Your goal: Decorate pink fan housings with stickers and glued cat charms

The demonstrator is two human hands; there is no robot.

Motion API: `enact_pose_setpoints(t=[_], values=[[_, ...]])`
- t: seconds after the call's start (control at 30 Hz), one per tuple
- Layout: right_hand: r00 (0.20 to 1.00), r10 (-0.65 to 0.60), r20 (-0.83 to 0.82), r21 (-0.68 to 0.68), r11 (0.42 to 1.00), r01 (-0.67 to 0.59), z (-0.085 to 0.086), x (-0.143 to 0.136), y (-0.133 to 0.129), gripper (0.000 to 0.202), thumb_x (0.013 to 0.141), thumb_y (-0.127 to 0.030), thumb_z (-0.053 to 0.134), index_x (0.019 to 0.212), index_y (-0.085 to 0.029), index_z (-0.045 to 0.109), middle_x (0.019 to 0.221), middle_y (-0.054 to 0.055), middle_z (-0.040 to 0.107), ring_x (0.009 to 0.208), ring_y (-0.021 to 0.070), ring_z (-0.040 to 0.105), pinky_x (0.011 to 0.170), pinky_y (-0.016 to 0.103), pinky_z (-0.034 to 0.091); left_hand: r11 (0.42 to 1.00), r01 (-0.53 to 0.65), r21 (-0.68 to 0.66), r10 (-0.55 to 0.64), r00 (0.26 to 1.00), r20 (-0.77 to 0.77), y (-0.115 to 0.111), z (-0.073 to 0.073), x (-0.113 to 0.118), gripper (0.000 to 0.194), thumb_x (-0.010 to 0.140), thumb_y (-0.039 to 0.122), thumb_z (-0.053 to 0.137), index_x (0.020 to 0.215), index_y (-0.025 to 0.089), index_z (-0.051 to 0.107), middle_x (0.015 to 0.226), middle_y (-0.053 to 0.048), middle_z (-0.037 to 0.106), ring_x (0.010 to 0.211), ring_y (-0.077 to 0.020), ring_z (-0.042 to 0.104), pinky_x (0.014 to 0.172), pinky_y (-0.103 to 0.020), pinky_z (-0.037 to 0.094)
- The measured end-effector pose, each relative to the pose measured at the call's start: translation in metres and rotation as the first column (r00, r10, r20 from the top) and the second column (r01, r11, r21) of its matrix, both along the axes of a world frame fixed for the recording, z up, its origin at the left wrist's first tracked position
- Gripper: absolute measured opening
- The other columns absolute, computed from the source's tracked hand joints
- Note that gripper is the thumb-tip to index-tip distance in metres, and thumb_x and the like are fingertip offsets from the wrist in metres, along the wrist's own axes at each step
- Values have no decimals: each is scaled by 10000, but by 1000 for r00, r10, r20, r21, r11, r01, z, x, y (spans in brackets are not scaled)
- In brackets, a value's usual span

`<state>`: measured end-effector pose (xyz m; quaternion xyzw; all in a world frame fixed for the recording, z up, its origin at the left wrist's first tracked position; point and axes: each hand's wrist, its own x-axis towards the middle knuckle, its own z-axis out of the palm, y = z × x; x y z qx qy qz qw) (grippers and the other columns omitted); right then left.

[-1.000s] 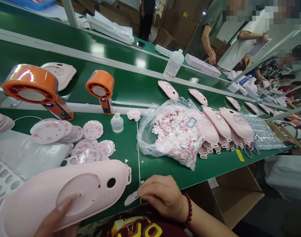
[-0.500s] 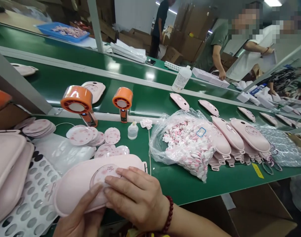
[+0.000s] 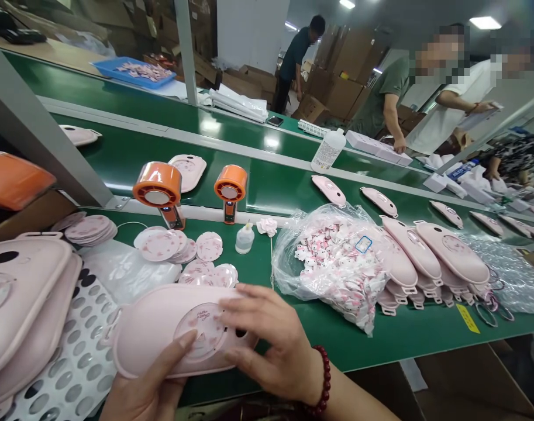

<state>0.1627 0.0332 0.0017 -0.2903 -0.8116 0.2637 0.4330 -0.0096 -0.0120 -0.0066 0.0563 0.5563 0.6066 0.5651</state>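
Pink fan shell (image 3: 161, 327) at near edge of green workbench (image 3: 381, 339), left hand (image 3: 148, 386) gripping it from below, thumb on round floral sticker (image 3: 203, 330), right hand (image 3: 271, 345) fingers spread flat, pressing sticker.

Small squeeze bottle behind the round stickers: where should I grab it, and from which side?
Grip the squeeze bottle around its round body, below the narrow nozzle, coming from above. It stands upright on the green table. A side approach looks tight: round stickers on its left, the bag of charms on its right.
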Motion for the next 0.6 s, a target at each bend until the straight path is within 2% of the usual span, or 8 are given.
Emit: enact_pose_setpoints(t=[0.07, 0.1, 0.13, 0.2, 0.27, 0.4, 0.5, 0.6], values=[[979, -200, -21, -127, 972, 196, -3, -5, 0, 459, 871, -402, 729, 1272, -197, 640, 1281, 96, 695, 1229, 240, 633, 1117, 414, 472, 999, 26, 43, -24, 999, -45, -2, -3, 0, 738, 525, 170, 913, 1210, 312, 678, 1252, 26, 719, 1340, -290, 514, 878, -227, 573], [967, -255, -12, -223, 943, 246, -4, -7, 1, 493, 831, -419, 767, 1258, -199, 655, 1268, 94, 699, 1207, 256, 642, 1077, 410, 506, 997, 48, 58, -44, 997, -60, -2, -5, 0, 742, 549, 177, 909, 1233, 332, 665, 1287, 31, 702, 1338, -283, 518, 881, -222, 569], [963, -270, -2, -332, 908, 254, -5, -10, 2, 480, 811, -426, 783, 1225, -207, 677, 1232, 83, 714, 1153, 257, 669, 1024, 393, 543, 996, 69, 64, -64, 995, -76, -3, -6, -1, 757, 569, 190, 905, 1261, 353, 645, 1327, 35, 681, 1330, -283, 527, 884, -230, 570], [973, -231, -21, -529, 828, 185, -4, -14, 4, 379, 806, -426, 780, 1123, -228, 716, 1108, 42, 754, 999, 229, 722, 897, 336, 601, 993, 91, 81, -83, 992, -94, -2, -7, -2, 795, 603, 224, 895, 1318, 400, 594, 1401, 47, 631, 1317, -289, 541, 903, -284, 577], [976, -208, -58, -640, 758, 123, -4, -16, 7, 324, 798, -419, 782, 1058, -234, 725, 1026, 15, 766, 913, 213, 735, 815, 299, 619, 991, 81, 103, -70, 992, -106, 0, -6, -2, 823, 606, 210, 890, 1338, 411, 573, 1432, 50, 606, 1312, -286, 546, 918, -300, 571], [970, -234, -66, -684, 719, 127, -4, -20, 10, 321, 772, -367, 796, 1051, -229, 718, 1015, 8, 761, 914, 218, 729, 799, 294, 620, 996, 41, 80, -33, 994, -100, 10, 3, -1, 761, 614, 197, 878, 1293, 409, 608, 1425, 76, 611, 1310, -231, 546, 892, -202, 541], [968, -246, -56, -686, 714, 142, -4, -24, 11, 287, 781, -329, 780, 1045, -235, 717, 1013, 6, 755, 921, 215, 724, 805, 298, 616, 998, 22, 50, -18, 996, -92, 19, 10, 2, 693, 617, 165, 852, 1228, 417, 646, 1377, 91, 645, 1314, -249, 543, 878, -269, 579], [973, -228, -44, -667, 732, 141, -1, -24, 16, 292, 786, -333, 778, 1057, -243, 719, 1033, 10, 752, 944, 216, 717, 835, 315, 607, 1000, -20, 1, 20, 998, -61, 26, 13, 3, 685, 573, 146, 871, 1183, 392, 679, 1286, 81, 702, 1250, -264, 597, 817, -263, 603]])
